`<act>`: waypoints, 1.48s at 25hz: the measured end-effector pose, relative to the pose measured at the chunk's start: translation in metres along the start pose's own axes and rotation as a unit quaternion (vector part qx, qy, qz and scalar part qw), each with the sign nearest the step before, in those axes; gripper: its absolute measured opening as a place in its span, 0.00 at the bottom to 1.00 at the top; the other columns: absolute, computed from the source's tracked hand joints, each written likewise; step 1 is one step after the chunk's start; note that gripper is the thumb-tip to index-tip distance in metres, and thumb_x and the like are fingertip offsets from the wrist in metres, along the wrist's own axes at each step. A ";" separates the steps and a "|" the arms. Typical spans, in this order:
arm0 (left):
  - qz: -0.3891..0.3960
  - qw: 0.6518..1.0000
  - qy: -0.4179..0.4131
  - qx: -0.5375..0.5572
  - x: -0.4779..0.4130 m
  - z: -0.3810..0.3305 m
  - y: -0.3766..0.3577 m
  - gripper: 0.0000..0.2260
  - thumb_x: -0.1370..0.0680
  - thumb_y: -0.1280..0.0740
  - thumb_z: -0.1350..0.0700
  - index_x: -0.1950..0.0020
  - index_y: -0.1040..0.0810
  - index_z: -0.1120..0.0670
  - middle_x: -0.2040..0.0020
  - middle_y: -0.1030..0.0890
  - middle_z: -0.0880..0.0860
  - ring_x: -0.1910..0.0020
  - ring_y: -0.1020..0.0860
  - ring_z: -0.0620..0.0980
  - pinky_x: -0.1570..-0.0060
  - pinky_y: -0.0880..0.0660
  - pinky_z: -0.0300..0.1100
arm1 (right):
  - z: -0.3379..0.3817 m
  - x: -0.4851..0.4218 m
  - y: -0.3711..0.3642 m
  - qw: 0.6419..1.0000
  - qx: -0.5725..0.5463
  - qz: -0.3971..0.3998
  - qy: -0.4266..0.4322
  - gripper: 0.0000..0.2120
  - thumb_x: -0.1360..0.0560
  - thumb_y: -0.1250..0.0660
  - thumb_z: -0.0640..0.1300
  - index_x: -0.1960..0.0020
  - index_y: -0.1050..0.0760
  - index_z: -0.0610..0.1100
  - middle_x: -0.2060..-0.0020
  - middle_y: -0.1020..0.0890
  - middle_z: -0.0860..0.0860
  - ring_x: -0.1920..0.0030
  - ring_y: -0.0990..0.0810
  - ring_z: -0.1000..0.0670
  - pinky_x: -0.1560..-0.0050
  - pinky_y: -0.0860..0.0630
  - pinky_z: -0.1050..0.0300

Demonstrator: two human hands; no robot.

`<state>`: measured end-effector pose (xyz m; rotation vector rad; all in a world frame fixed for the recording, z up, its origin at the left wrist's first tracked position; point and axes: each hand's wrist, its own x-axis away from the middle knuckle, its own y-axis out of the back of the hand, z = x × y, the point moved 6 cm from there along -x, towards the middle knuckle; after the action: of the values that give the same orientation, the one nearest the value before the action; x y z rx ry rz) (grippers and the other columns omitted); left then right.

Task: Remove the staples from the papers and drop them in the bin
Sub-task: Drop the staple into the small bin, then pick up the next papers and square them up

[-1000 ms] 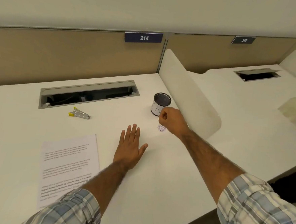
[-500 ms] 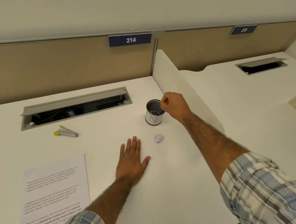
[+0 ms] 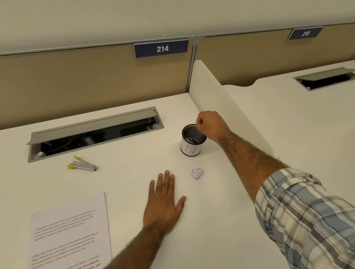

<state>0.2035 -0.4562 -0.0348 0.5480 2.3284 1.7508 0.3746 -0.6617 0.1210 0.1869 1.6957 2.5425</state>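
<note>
A small round black mesh bin [image 3: 190,150] with a white label stands on the white desk [image 3: 127,173]. My right hand [image 3: 210,123] hovers over the bin's far rim, knuckles up, its fingertips pinched together pointing down into the bin; whatever it pinches is too small to see clearly. A little pile of loose staples [image 3: 197,174] lies on the desk just in front of the bin. My left hand [image 3: 162,202] rests flat on the desk, fingers straight, left of the pile. A printed sheet of paper [image 3: 69,231] lies at the lower left.
A silver staple remover with yellow tips [image 3: 82,165] lies left of centre. Behind it is an open cable tray [image 3: 92,132] set into the desk. A white curved divider [image 3: 213,90] separates this desk from the neighbouring one on the right.
My right hand rose from the staple pile and moved back over the bin, still pinched. The left hand stayed flat on the desk. The view shifted right and closer.
</note>
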 end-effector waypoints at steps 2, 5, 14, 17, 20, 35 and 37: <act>0.002 1.000 0.001 -0.001 0.000 0.000 -0.001 0.34 0.16 0.57 0.36 0.16 0.62 0.53 0.16 0.65 0.51 0.18 0.66 0.50 0.20 0.63 0.53 | -0.002 -0.003 -0.004 1.000 0.003 0.004 -0.002 0.09 0.26 0.38 0.37 0.59 0.21 0.47 0.56 0.16 0.49 0.56 0.19 0.47 0.57 0.19 0.52; 0.004 1.000 0.001 0.001 0.001 0.002 -0.001 0.35 0.16 0.58 0.36 0.16 0.61 0.53 0.16 0.64 0.51 0.17 0.66 0.51 0.20 0.63 0.53 | -0.002 -0.005 -0.004 1.000 0.005 0.000 0.003 0.10 0.24 0.37 0.37 0.54 0.18 0.44 0.54 0.16 0.49 0.54 0.19 0.47 0.54 0.21 0.53; 0.024 1.000 0.006 -0.006 0.002 0.001 0.000 0.37 0.20 0.66 0.33 0.16 0.63 0.53 0.16 0.66 0.51 0.18 0.66 0.51 0.20 0.63 0.53 | 0.007 0.028 0.012 0.991 -0.078 -0.108 -0.001 0.03 0.25 0.32 0.41 0.56 0.21 0.43 0.63 0.21 0.54 0.59 0.21 0.49 0.60 0.25 0.54; 0.048 0.999 0.005 -0.007 -0.001 -0.003 0.001 0.38 0.21 0.67 0.32 0.17 0.64 0.53 0.17 0.68 0.51 0.18 0.67 0.52 0.19 0.64 0.54 | 0.024 0.061 -0.001 0.983 -0.132 -0.128 0.015 0.03 0.24 0.33 0.41 0.56 0.21 0.43 0.60 0.18 0.51 0.59 0.20 0.49 0.56 0.22 0.52; 0.067 0.998 -0.006 0.016 0.004 0.004 0.010 0.34 0.16 0.60 0.35 0.16 0.63 0.53 0.18 0.68 0.49 0.18 0.67 0.50 0.20 0.67 0.52 | 0.050 0.100 -0.029 0.978 -0.173 -0.104 0.045 0.04 0.23 0.33 0.43 0.55 0.21 0.44 0.59 0.17 0.51 0.59 0.20 0.51 0.55 0.21 0.51; -0.007 0.990 0.136 -0.034 0.273 0.279 0.086 0.36 0.19 0.67 0.32 0.17 0.63 0.51 0.17 0.67 0.48 0.18 0.68 0.48 0.20 0.67 0.49 | 0.226 0.228 -0.228 0.976 -0.058 0.159 0.134 0.25 0.20 0.37 0.48 0.24 0.35 0.44 0.23 0.36 0.50 0.25 0.35 0.47 0.28 0.36 0.53; 0.015 0.995 0.090 -0.030 0.280 0.285 0.075 0.36 0.19 0.67 0.32 0.17 0.65 0.51 0.18 0.69 0.48 0.18 0.68 0.49 0.21 0.67 0.51 | 0.239 0.228 -0.234 0.981 -0.022 0.160 0.106 0.28 0.20 0.37 0.50 0.23 0.38 0.45 0.22 0.39 0.50 0.24 0.39 0.47 0.27 0.37 0.51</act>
<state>0.0624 -0.0754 -0.0246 0.4332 2.3853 1.9527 0.1835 -0.3229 0.0091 0.2067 1.8088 2.9249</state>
